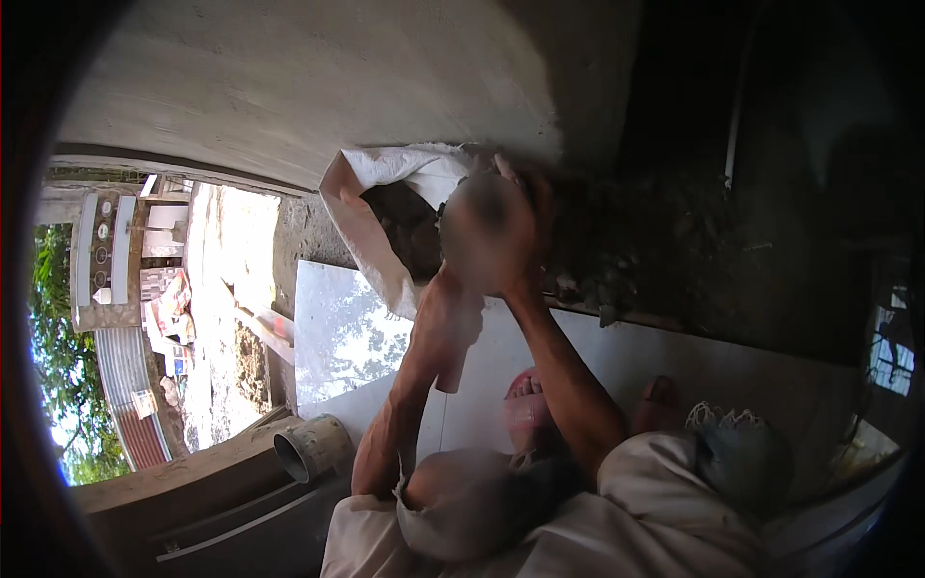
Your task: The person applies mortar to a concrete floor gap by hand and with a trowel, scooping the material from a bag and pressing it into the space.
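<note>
Past my pale trousers point(665, 491) and pink sandal point(521, 414), a brownish handle-like piece point(449, 376) shows below my left hand point(461, 313). My right hand point(528, 226) is just above; blur keeps me from telling either grip. The white sack point(390, 166) gapes beside them, near the grey wall point(318, 87).

Daylight glares from the left and off the floor point(352, 332); right dim, centre seemingly blurred.
</note>
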`<state>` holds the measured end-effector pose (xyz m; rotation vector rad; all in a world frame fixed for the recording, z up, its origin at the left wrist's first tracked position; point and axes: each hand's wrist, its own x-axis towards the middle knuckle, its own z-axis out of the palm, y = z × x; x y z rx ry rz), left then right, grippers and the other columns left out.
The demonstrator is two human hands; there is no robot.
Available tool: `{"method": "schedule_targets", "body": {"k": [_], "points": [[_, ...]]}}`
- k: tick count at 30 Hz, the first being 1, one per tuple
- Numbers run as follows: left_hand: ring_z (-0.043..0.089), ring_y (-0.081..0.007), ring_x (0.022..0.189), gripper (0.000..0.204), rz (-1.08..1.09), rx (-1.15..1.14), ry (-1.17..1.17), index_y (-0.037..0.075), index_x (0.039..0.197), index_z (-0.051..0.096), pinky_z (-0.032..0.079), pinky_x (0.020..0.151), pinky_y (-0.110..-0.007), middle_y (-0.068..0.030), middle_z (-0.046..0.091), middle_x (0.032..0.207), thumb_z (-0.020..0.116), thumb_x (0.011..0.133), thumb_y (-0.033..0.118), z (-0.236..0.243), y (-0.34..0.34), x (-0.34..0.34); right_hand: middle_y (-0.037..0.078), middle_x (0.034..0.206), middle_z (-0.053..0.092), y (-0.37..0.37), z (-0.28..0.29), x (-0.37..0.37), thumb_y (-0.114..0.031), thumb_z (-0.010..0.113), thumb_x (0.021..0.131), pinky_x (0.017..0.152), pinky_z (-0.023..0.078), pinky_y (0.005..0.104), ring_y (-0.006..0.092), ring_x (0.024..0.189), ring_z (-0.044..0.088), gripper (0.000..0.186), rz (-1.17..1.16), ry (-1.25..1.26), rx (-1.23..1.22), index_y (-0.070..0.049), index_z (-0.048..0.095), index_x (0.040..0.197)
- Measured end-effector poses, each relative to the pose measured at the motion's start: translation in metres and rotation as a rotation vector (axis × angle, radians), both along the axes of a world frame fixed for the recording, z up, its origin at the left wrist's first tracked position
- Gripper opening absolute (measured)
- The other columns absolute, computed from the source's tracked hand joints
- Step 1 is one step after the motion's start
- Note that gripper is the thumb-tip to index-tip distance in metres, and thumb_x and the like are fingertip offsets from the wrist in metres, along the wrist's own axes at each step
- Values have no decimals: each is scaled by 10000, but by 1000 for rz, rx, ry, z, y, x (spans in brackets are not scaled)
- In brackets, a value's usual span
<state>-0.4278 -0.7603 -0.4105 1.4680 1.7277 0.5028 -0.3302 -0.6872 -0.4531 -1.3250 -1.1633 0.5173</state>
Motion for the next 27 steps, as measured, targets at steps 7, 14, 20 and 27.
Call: {"method": "schedule_targets", "body": {"k": [7,14,20,27], "points": [[480,-106,437,365,444,-166,-36,-47,1035,529,413,402,-290,-42,489,595,439,980,303,62,7,-40,202,1192,485,21,14,-90,-408,794,739,934,426,471,380,1051,509,680,275,88,101,-73,552,1280],[630,-420,836,305,108,136,474,-51,1005,527,491,686,-494,-289,610,932,479,875,220,-70,23,-110,245,1305,503,40,-64,-106,-386,635,900,1008,399,440,394,1185,498,591,542,92,-124,-23,495,1345],[614,-470,953,410,390,19,454,-37,1129,490,468,816,-513,-316,617,1008,555,855,262,-20,11,-74,203,1370,519,40,-4,19,-373,618,935,1036,409,352,279,1260,509,582,797,730,-289,-2,494,1366],[603,-363,670,240,104,107,21,34,1110,447,479,601,-438,-168,589,824,568,930,137,9,-60,-19,217,1310,541,-14,-103,165,-492,538,937,1037,386,432,343,1222,513,641,-484,340,-480,40,533,1295]]}}
